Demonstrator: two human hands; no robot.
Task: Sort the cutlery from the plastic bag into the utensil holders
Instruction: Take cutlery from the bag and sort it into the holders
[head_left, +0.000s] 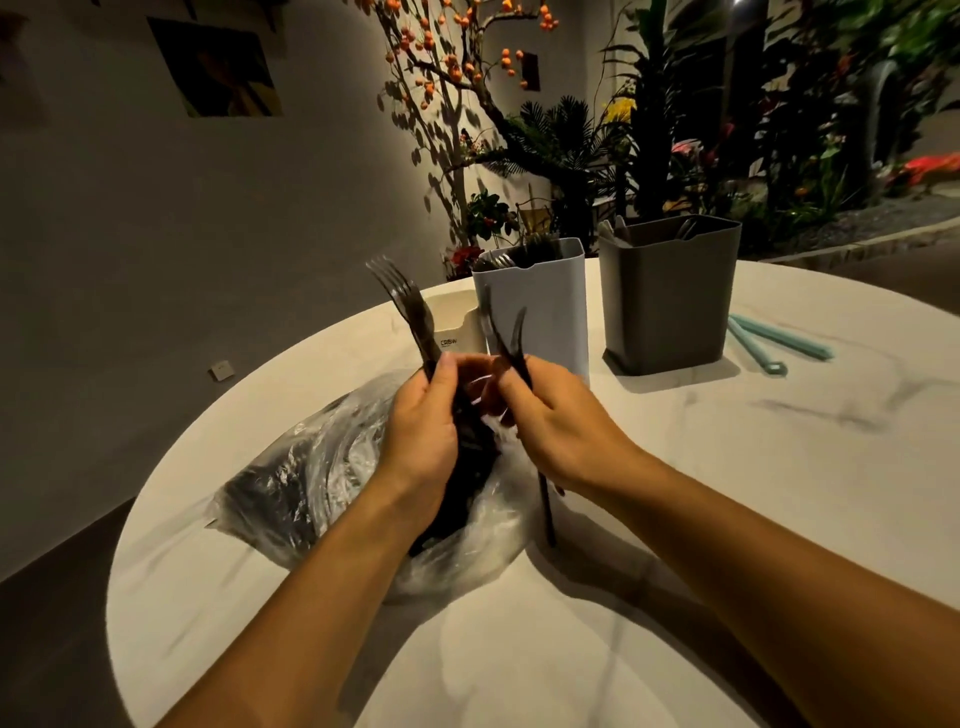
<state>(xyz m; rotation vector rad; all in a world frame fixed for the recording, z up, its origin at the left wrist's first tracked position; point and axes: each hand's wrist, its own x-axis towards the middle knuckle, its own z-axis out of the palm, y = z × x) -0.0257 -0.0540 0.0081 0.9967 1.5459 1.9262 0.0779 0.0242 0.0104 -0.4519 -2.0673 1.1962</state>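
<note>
A clear plastic bag (311, 483) full of black plastic cutlery lies on the round white table (727, 519), left of centre. My left hand (423, 431) grips a bundle of black forks (410, 306) whose tines point up. Close beside it, my right hand (556, 421) pinches one or two thin black utensils (511, 338); their handle hangs down below my wrist. Behind the hands stand three utensil holders: a cream one (460, 319), a light blue-grey one (540, 312) and a dark grey one (667, 296). Cutlery shows in the tops of the last two.
Two teal straw-like sticks (769, 343) lie on the table to the right of the dark grey holder. Plants and a branch with orange fruit stand beyond the table's far edge. A wall is to the left.
</note>
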